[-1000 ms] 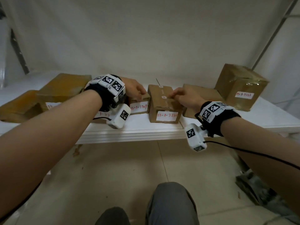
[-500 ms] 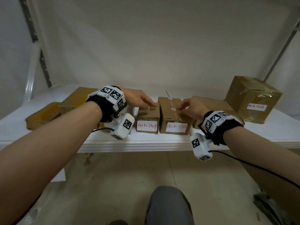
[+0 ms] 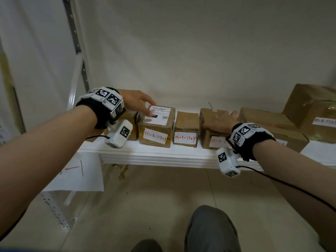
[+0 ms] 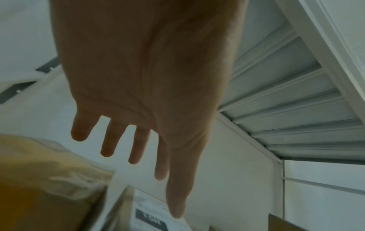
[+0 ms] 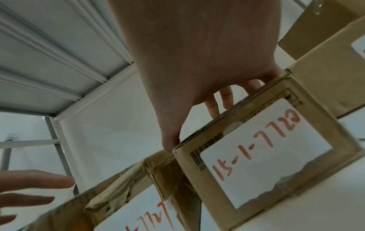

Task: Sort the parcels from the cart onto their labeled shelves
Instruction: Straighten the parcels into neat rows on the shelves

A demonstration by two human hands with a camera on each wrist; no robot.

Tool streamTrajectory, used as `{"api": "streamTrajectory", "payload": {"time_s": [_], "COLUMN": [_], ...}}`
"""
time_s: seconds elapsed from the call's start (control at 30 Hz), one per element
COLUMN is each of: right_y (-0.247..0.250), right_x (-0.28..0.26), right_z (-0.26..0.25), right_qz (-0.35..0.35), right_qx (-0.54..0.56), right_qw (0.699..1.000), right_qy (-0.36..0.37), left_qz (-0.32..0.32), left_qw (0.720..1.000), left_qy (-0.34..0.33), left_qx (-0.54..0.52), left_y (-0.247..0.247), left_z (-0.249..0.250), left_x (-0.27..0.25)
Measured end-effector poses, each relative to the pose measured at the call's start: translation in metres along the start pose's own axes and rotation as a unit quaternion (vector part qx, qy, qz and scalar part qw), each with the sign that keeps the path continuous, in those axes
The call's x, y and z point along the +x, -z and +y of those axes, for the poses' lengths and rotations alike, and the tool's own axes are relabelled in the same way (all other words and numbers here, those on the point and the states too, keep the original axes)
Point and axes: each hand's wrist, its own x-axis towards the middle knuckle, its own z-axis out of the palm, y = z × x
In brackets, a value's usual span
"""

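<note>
3 small parcels sat labels-out along the shelf (image 3: 158,157) front. Left hand (image 3: 135,102), fingers straight, hovered over the leftmost parcel (image 3: 155,127). Right hand (image 3: 221,120) lay flat on the 3rd parcel (image 5: 262,157), thumb at its corner. Seemingly placed; cart unseen, remainder unknown.

The shelf (image 3: 163,157) is seen from head height, looking forward and down over its front edge. Each wrist view is aimed up along a palm, very close, toward the ribbed shelf underside (image 4: 286,93) above. The labelled box (image 5: 266,156) is shared by head and right-wrist views.
</note>
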Motion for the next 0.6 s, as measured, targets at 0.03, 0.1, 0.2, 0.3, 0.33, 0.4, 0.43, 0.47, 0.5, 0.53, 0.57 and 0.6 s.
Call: {"api": "streamTrajectory", "payload": {"time_s": [0.03, 0.1, 0.2, 0.3, 0.33, 0.4, 0.43, 0.47, 0.5, 0.53, 0.57, 0.6], "right_y": [0.001, 0.003, 0.005, 0.006, 0.006, 0.006, 0.008, 0.011, 0.014, 0.018, 0.021, 0.023], "right_x": [-0.003, -0.007, -0.010, -0.003, 0.002, 0.011, 0.012, 0.012, 0.012, 0.011, 0.009, 0.009], "right_z": [0.000, 0.001, 0.002, 0.006, 0.007, 0.006, 0.005, 0.003, 0.000, -0.003, -0.006, -0.009], "right_qz": [-0.001, 0.001, 0.006, 0.035, 0.058, 0.103, 0.117, 0.129, 0.143, 0.156, 0.170, 0.178], "right_qx": [0.002, 0.017, 0.058, 0.123, 0.157, 0.215, 0.241, 0.265, 0.288, 0.314, 0.344, 0.371], "right_qw": [1.000, 1.000, 0.998, 0.991, 0.984, 0.966, 0.959, 0.951, 0.944, 0.935, 0.923, 0.911], "right_qy": [0.000, -0.008, -0.024, -0.047, -0.063, -0.094, -0.097, -0.088, -0.073, -0.053, -0.029, -0.007], "left_qz": [-0.005, -0.006, 0.002, -0.008, -0.015, -0.028, -0.030, -0.030, -0.029, -0.028, -0.028, -0.026], "left_qw": [1.000, 0.999, 0.998, 0.996, 0.995, 0.994, 0.994, 0.994, 0.994, 0.995, 0.995, 0.995], "left_qy": [0.012, 0.036, 0.061, 0.087, 0.092, 0.096, 0.097, 0.098, 0.096, 0.094, 0.091, 0.089], "left_qx": [0.010, 0.015, 0.000, -0.025, -0.030, -0.036, -0.037, -0.036, -0.032, -0.030, -0.027, -0.026], "left_y": [0.002, 0.008, 0.013, 0.009, 0.007, 0.002, -0.001, -0.002, -0.004, -0.005, -0.006, -0.008], "left_z": [-0.006, -0.018, -0.035, -0.044, -0.047, -0.048, -0.047, -0.045, -0.042, -0.038, -0.035, -0.032], "left_x": [-0.002, -0.008, -0.017, -0.025, -0.028, -0.031, -0.031, -0.031, -0.031, -0.032, -0.032, -0.031]}}
